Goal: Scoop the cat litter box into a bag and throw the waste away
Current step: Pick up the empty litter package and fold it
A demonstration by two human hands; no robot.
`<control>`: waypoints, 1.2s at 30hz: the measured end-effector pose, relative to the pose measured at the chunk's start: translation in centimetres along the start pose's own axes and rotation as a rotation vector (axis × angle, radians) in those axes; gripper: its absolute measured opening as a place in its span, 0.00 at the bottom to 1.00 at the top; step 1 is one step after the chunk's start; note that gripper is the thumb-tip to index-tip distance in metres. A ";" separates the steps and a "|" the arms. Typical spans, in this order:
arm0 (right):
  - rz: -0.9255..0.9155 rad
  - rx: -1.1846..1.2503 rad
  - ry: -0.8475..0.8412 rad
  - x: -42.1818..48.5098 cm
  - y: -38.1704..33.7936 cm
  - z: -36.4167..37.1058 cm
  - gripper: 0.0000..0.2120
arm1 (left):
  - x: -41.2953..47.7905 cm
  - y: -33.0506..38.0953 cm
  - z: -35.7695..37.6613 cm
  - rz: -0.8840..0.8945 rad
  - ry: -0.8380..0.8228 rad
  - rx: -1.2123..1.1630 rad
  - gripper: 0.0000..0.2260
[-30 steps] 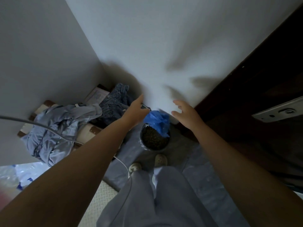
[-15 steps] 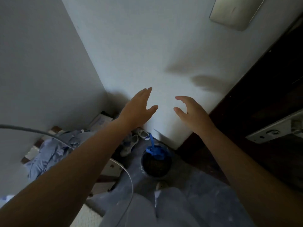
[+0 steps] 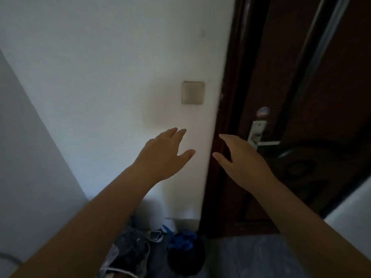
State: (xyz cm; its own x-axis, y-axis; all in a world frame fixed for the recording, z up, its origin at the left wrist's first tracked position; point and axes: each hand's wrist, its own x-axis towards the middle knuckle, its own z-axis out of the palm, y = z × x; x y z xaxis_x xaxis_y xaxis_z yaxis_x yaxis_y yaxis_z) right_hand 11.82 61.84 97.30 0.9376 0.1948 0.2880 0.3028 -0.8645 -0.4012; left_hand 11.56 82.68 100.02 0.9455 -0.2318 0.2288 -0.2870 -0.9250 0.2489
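**Wall left, door right, bin at the wall's foot**

The switch plate (image 3: pixel 193 92) sits on the wall (image 3: pixel 110 67), just left of the door frame (image 3: pixel 236 77). The door handle (image 3: pixel 261 138) is right of the frame, lower than the plate. On the floor (image 3: pixel 251 257) by the wall's foot stands the bin (image 3: pixel 186 261) with a bag (image 3: pixel 183 240) in it; a shoe (image 3: pixel 155 234) and a heap of clothes (image 3: pixel 130 251) lie to its left

- A beige switch plate (image 3: pixel 193 92) is sitting on the white wall (image 3: pixel 120 57).
- A silver handle (image 3: pixel 259 135) is jutting from a dark door (image 3: pixel 321 87).
- Crumpled clothing (image 3: pixel 130 249), possibly denim, is lying below.
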 end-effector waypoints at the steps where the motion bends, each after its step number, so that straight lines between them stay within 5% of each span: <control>1: 0.041 -0.038 0.022 -2.1 -0.1 -1.4 0.30 | -0.5 1.5 -0.3 0.044 -0.011 -0.011 0.30; 22: 0.979 -0.667 0.402 -60.0 1.6 -36.5 0.33 | -27.4 53.9 -7.1 1.129 -0.179 -0.177 0.27; 36: 1.527 -0.738 0.701 -87.0 -3.8 -40.2 0.33 | -48.5 75.0 -5.3 1.737 -0.145 -0.377 0.27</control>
State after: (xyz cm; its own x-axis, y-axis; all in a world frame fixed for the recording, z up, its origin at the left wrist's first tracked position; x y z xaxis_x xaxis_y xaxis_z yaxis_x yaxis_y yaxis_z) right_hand -77.74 29.56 108.79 -0.0045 -0.9045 0.4265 -0.9561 -0.1211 -0.2669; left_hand -56.63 26.13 112.57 -0.4533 -0.8126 0.3662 -0.8689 0.4945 0.0217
